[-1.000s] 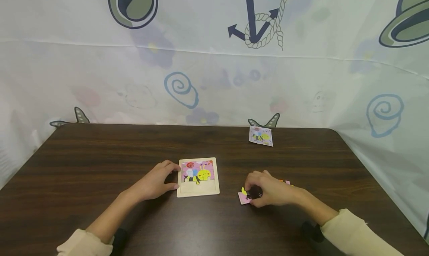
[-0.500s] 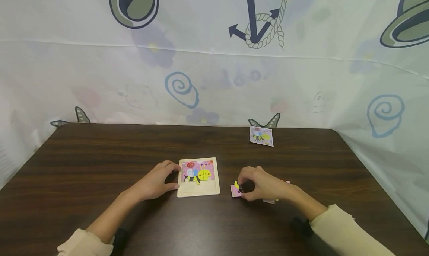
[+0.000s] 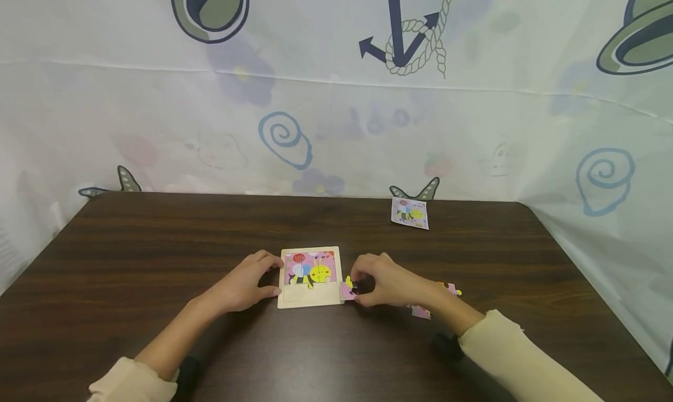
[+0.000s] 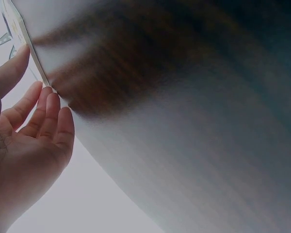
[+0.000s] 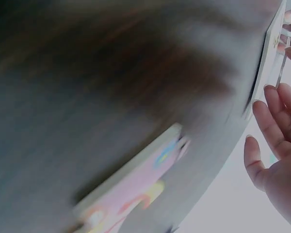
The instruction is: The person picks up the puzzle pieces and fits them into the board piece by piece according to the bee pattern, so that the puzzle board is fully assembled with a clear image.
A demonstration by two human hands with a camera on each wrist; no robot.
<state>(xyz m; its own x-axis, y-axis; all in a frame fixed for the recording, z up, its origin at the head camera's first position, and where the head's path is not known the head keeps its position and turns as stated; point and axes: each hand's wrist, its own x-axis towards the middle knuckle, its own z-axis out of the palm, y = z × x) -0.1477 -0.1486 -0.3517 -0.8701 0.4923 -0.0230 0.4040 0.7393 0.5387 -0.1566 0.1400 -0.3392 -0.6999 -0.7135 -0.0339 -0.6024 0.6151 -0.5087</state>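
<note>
A square wooden puzzle tray (image 3: pixel 310 298) lies on the table, a yellow bee picture filling its upper part and bare wood showing below. My left hand (image 3: pixel 247 282) touches the tray's left edge with thumb and fingertips, the fingers loosely extended; in the left wrist view its fingertips (image 4: pixel 51 94) meet that edge. At the tray's right edge, my right hand (image 3: pixel 389 282) pinches a pink and yellow puzzle piece (image 3: pixel 346 292), partly covered by the fingers. The piece overlaps the tray's rim in the head view.
Loose puzzle pieces (image 3: pixel 421 312) lie under and beside the right forearm; one piece (image 5: pixel 131 189) looms blurred in the right wrist view. A small bee picture card (image 3: pixel 410 214) sits near the far edge of the dark wooden table (image 3: pixel 184 232). A printed cloth (image 3: pixel 336 121) hangs behind.
My right hand has moved left with the puzzle piece, from the table right of the tray up to the tray's right edge, uncovering loose pieces. The left hand stays in place.
</note>
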